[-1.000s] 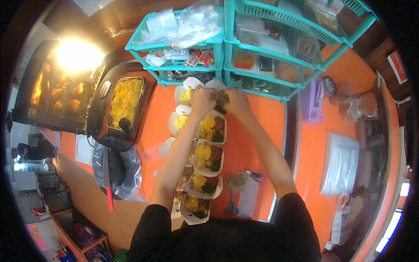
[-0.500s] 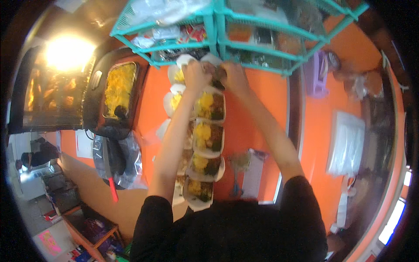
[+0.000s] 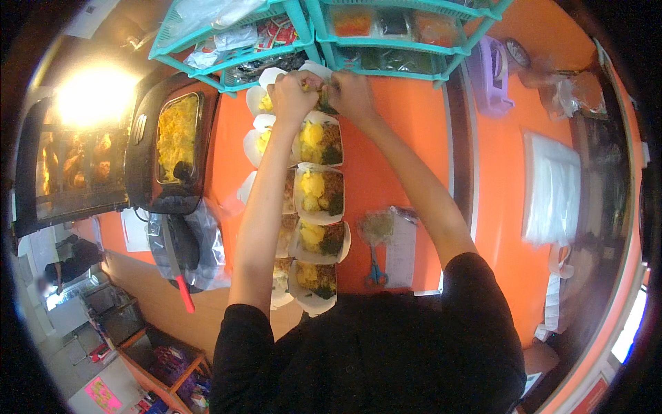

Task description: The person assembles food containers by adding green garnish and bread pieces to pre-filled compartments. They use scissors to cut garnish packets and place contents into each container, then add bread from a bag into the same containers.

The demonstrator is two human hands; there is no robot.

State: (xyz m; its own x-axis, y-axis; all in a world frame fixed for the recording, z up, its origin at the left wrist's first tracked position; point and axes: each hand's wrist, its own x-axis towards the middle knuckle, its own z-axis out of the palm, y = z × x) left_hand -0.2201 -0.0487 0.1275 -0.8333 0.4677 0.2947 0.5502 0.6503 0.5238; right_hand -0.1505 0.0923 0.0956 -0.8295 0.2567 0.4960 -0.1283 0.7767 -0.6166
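Two rows of open white paper food boxes run away from me, the right row filled with yellow food, browned shreds and dark greens, like this food box [image 3: 319,190]. At the far end my left hand [image 3: 294,95] is closed, fingers bent in above the farthest box. Beside it my right hand [image 3: 350,99] is also closed, its fingertips close to the left ones. A small pinkish-brown bit [image 3: 312,82] shows between them; which hand grips it, I cannot tell. White lid flaps [image 3: 272,77] stand up around the hands. My left forearm covers part of the left row.
Teal basket shelves [image 3: 386,47] stand just beyond the hands. At left are a tray of yellow food [image 3: 178,138], a lit glass case [image 3: 79,148] and a red-handled knife [image 3: 183,290]. Blue scissors [image 3: 376,270] lie right of the boxes; plastic bags [image 3: 552,188] hang farther right.
The view has shifted, so the shelves and boxes sit slightly higher and more to the left. Both hands remain at the farthest box, their fingers nearer each other.
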